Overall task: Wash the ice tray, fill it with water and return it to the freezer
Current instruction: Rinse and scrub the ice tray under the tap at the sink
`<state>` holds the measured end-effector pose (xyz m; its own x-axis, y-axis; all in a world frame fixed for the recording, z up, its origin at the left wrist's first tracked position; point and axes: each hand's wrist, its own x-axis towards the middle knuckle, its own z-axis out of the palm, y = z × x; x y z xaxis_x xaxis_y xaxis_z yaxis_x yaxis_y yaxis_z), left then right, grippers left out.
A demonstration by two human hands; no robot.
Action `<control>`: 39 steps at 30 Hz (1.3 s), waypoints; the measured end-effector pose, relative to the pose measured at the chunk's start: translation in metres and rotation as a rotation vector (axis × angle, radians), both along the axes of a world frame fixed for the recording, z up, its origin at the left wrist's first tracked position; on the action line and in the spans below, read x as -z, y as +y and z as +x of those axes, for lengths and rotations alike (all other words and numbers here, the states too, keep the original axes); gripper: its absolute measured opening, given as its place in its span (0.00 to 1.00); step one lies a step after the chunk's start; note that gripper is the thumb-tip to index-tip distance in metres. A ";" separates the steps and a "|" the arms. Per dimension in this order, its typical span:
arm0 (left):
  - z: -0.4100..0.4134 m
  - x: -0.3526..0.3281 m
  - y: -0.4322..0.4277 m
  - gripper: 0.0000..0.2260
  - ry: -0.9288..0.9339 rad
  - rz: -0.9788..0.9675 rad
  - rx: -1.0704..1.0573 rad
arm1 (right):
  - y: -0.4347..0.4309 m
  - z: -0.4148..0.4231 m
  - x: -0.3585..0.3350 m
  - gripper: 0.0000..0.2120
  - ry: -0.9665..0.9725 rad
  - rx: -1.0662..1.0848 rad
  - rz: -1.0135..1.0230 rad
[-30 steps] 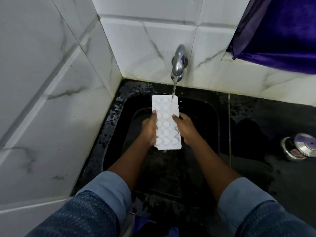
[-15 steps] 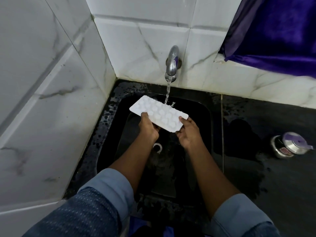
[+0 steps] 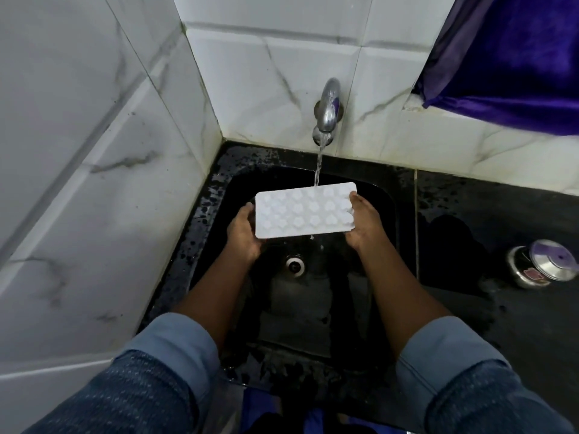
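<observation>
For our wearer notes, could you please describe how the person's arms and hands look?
The left hand and right hand are bare, with no gloves, watch or rings visible. The left sleeve and right sleeve are dark blue with pale speckles, ending in plain light blue cuffs.

Under the ice tray I cannot see the fingers of the left hand or the right hand, only thumbs at its short ends, and its pockets are too blurred for me to tell whether they hold water. Far right of the ice tray, the label on the steel container on the worktop is too small to read. Above and right of the ice tray the purple cloth runs off the top and right edges, and below it a blue thing is cut by the bottom edge.
</observation>
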<state>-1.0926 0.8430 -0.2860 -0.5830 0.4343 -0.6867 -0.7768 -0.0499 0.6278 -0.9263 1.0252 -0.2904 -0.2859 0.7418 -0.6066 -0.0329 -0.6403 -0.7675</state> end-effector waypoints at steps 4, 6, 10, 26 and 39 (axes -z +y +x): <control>-0.014 -0.008 0.004 0.16 0.149 -0.111 0.197 | 0.000 -0.002 -0.004 0.08 -0.081 -0.044 0.072; -0.019 -0.008 0.010 0.16 0.213 -0.158 0.251 | -0.001 -0.001 -0.003 0.10 -0.144 -0.077 0.147; -0.015 -0.018 0.021 0.14 0.251 -0.140 0.276 | 0.011 0.009 -0.010 0.16 -0.236 -0.067 0.190; 0.000 -0.035 0.052 0.15 0.271 -0.133 0.281 | 0.039 0.033 -0.019 0.10 -0.304 0.011 0.225; -0.060 -0.034 -0.007 0.07 0.377 -0.442 -0.057 | -0.015 -0.050 -0.014 0.11 -0.237 -0.353 0.185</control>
<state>-1.1529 0.8358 -0.2520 -0.8365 0.1145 -0.5359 -0.4992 0.2443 0.8314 -0.9758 1.0106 -0.2760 -0.4102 0.7257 -0.5524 0.3526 -0.4323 -0.8299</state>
